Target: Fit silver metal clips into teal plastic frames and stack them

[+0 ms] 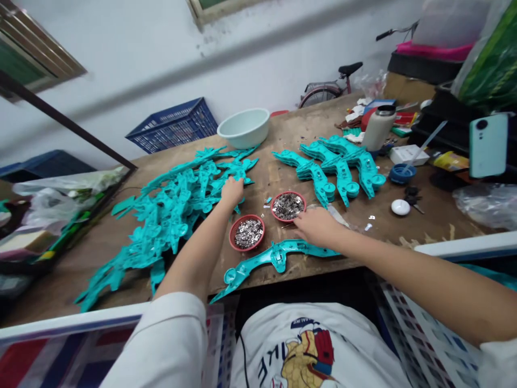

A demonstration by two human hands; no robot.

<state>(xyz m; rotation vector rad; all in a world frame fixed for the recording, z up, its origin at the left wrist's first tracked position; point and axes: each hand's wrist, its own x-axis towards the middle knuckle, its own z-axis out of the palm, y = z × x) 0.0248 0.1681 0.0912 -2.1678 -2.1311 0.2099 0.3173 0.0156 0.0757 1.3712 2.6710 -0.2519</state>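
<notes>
My left hand (233, 191) is at the right end of a heap of teal molded plastic parts (173, 202), its fingers curled down on one of them. My right hand (317, 226) is closed beside a red basket of small metal clips (288, 206). A thin, thread-like thing shows near its fingertips, too small to name. Under and in front of that hand, a single long curved teal plastic part (278, 256) lies along the table's near edge, its right end partly covered. A second red basket of metal clips (247, 233) stands between my arms.
Stacked teal parts (339, 164) lie at the back right. Behind the heap are a pale basin (243, 128) and a blue crate (173, 126). A bottle (379, 127), a blue lid-like cup (403, 173), a white round thing (400, 207) and a phone (488, 145) are on the right.
</notes>
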